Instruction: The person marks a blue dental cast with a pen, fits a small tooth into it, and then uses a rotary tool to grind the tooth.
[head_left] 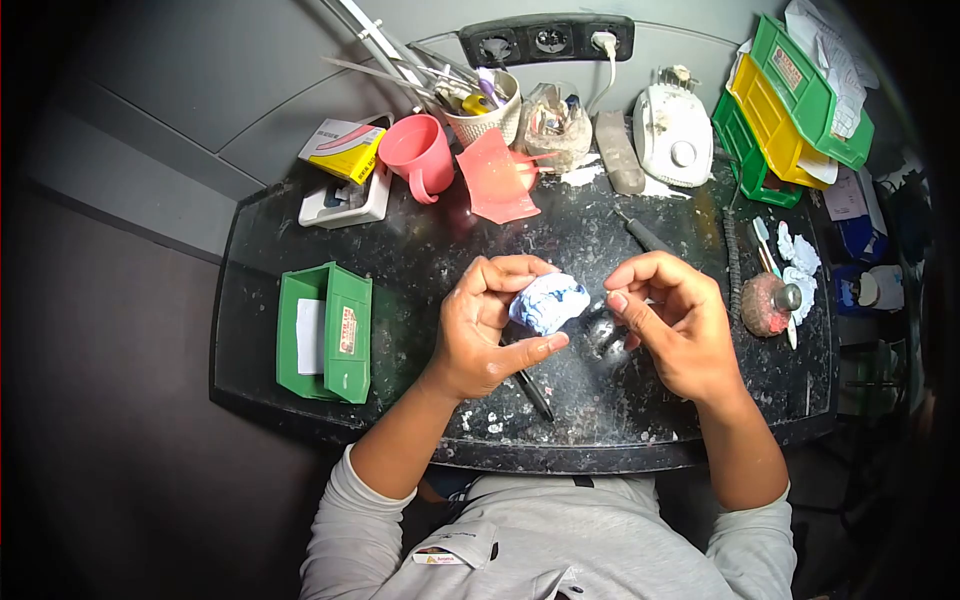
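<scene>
Left hand (497, 325) gripping bluish-white lump (549, 303), right hand (672, 322) beside it, black speckled table (400, 270)

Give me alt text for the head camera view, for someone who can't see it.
Two bare hands work over a dark, stained bench: the left holds a bluish-white lump, the right pinches something too small to identify. Around them sit bins, a pink mug and tools.
</scene>
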